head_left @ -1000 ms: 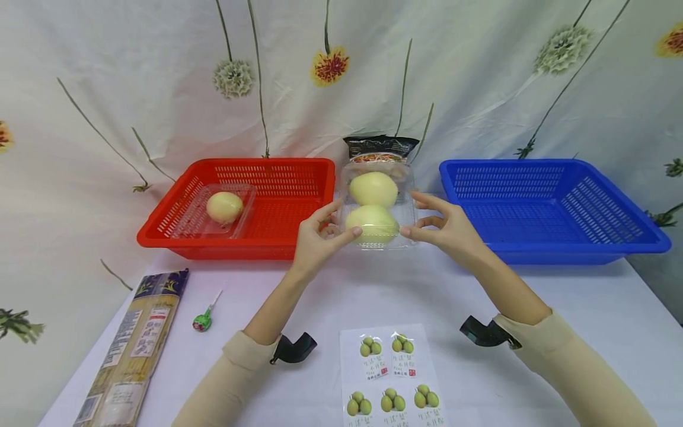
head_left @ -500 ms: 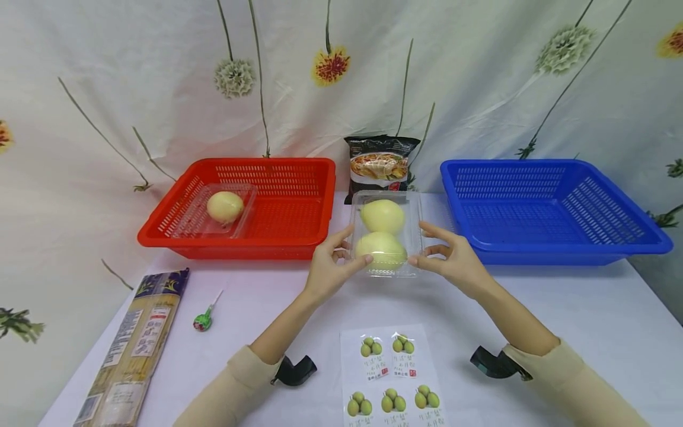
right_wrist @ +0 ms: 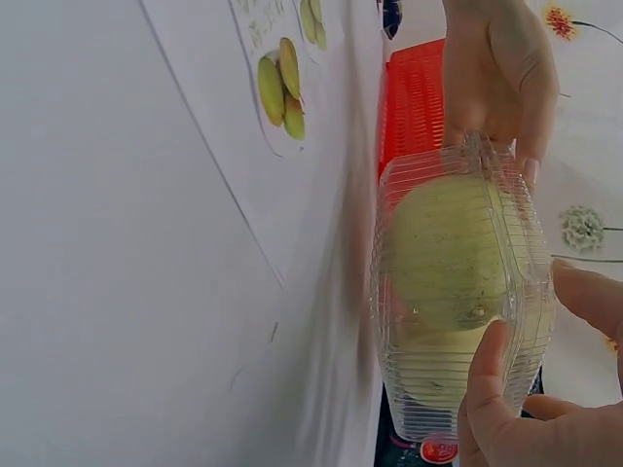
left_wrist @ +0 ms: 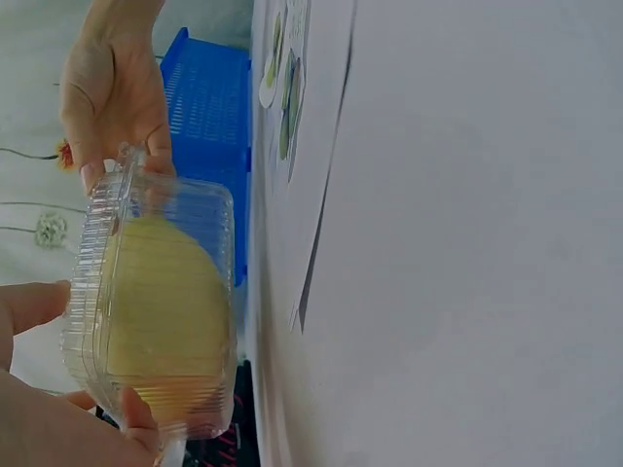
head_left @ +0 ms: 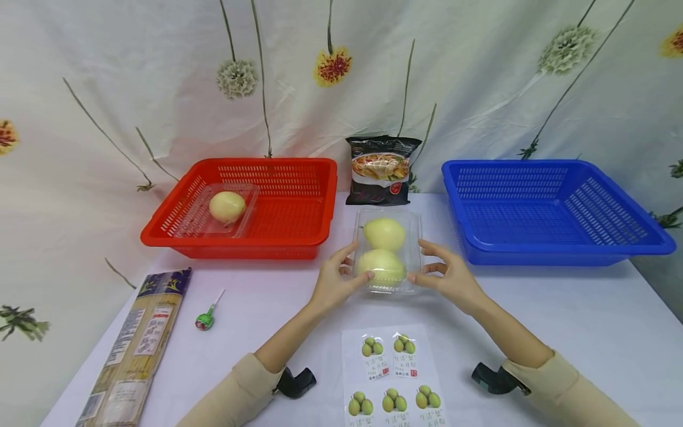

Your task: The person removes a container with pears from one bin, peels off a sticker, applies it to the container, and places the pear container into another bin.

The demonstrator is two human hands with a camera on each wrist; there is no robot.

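Observation:
A clear plastic clamshell box with a shut lid holds two pale yellow-green pears. My left hand grips its left side near the front, thumb at the front rim. My right hand grips the right side the same way. Both wrist views show the box level and low over the white table; whether its base touches the cloth I cannot tell. A pear shows through its ribbed wall in the left wrist view.
A red basket at left holds another clear box with one pear. A blue basket stands at right. Behind is a black noodle packet. A pear sticker sheet, lollipop and noodle pack lie nearer.
Both hands have brought the box down and toward me, away from the black packet, which now shows fully. The baskets and other items have stayed in place.

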